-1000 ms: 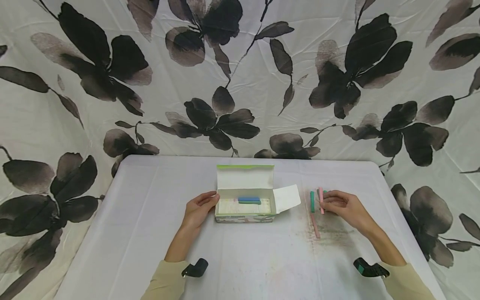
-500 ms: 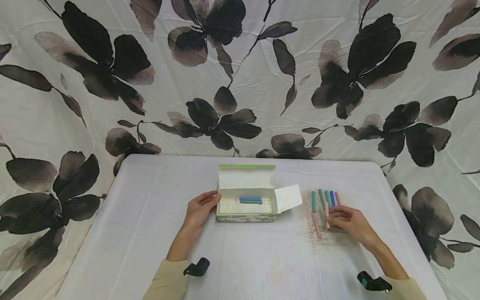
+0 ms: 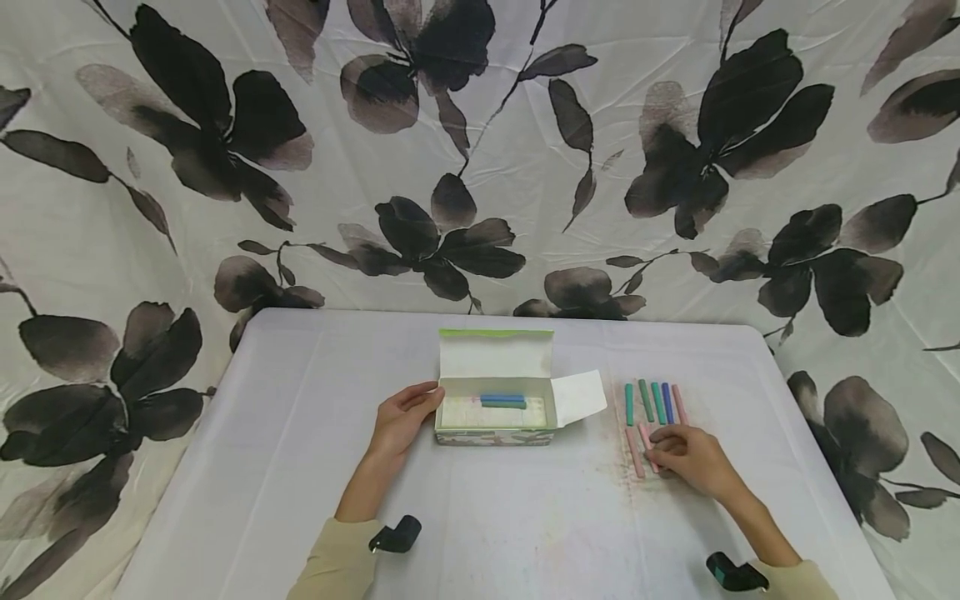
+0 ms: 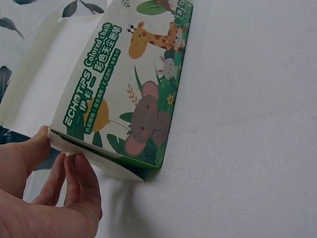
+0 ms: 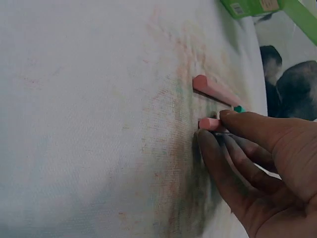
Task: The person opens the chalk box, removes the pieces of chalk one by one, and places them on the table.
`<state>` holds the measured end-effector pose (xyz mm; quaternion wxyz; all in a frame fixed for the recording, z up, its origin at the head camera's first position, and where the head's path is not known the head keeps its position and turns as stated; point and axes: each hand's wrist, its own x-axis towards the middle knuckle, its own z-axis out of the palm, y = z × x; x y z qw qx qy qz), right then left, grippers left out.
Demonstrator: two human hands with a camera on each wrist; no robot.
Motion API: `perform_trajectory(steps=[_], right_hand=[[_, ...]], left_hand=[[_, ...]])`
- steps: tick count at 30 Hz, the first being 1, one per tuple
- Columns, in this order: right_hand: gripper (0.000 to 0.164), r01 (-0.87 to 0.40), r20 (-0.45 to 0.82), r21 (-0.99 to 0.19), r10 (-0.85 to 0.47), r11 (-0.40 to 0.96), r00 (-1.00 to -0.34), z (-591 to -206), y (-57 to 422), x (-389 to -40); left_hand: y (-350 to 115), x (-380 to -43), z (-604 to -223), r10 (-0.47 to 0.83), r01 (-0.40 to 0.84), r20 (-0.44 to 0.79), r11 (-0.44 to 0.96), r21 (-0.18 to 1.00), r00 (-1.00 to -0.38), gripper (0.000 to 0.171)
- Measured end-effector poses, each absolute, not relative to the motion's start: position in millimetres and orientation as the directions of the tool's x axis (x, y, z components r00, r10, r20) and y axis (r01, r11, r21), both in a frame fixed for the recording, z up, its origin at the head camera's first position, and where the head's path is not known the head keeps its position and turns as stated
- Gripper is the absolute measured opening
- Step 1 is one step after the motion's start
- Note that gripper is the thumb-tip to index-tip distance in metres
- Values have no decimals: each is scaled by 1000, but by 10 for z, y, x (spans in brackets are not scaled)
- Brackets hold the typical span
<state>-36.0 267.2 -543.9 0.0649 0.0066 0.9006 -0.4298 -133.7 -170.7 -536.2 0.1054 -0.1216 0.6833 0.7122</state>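
Note:
My left hand [image 3: 403,417] pinches the left end of an open chalk box [image 3: 491,437]. In the left wrist view the thumb lies at the corner and fingertips press the end flap [image 4: 99,157]. Inside lie a blue chalk stick [image 3: 502,397] and a green chalk stick [image 3: 504,406]. Over at the right, my right hand [image 3: 693,458] pinches a pink chalk stick [image 5: 210,124] between thumb and fingers, low over the table. Its lower part is partly covered by the fingers. A second pink chalk stick [image 3: 634,452] lies just left of it, roughly parallel.
Behind the right hand lies a row of several chalk sticks: teal [image 3: 629,405], green [image 3: 646,400], blue [image 3: 667,403] and pink [image 3: 679,405] among them. The box's right flap [image 3: 579,397] sticks out toward them. Chalk dust marks the white table [image 3: 525,517]; a floral cloth [image 3: 480,125] hangs behind.
My right hand has brought the pink chalk stick toward me, from the back row to beside the other pink stick, uncovering the row. The left hand keeps its grip on the box.

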Motion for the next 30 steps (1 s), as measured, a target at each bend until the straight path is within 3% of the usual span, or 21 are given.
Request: perform_trajectory(steps=[11,30], right_hand=[[18,11,-14,-658,3,753,-1000,-5226,2612,-464],[13,-167,187,-661,-56,731,-981,-4712,2447,-809]], left_hand=[[-1696,-1336,-5360,-24,-319,-319,-26,948,-947,41],[-1687,-1332,-5280,-16,-339,-339,-25,941,-941,44]])
